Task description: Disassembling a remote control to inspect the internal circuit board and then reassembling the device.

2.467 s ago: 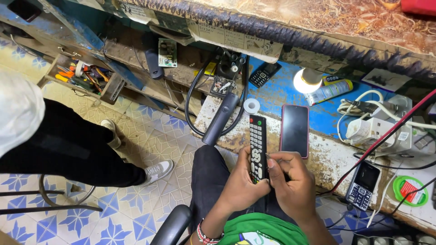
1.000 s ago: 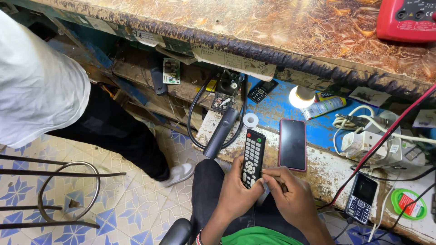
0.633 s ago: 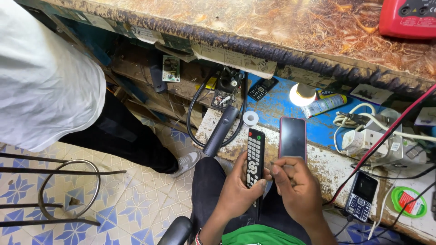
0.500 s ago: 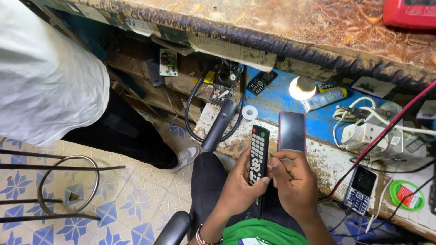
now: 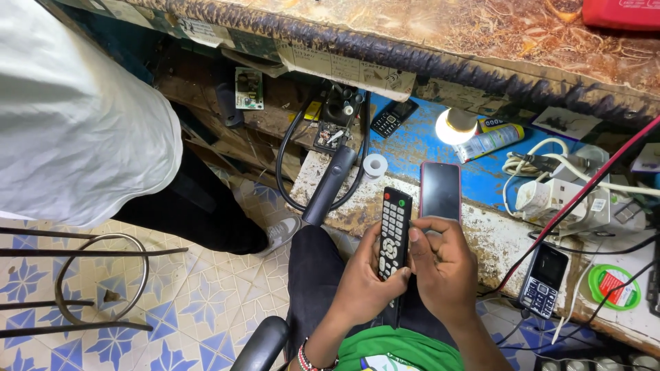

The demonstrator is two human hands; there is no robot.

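Right, smartphone (image 5: 440, 191) lies screen-up on workbench (image 5: 495, 233) just beyond hands, lit bulb (image 5: 454, 126) and small keypad phone (image 5: 543, 278) nearby; bystander in white shirt (image 5: 75, 117) stands left. Left hand (image 5: 361, 285) cradles black remote (image 5: 394, 230) over lap, fingers curled around it. Right hand (image 5: 443, 264) grips remote's right edge, fingers pressed together.

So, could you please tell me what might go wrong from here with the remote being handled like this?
The black push-button remote sits between the left hand and right hand above the lap, so it could slip down. The dark smartphone lies near the scuffed blue bench edge; an elbow might nudge it off.
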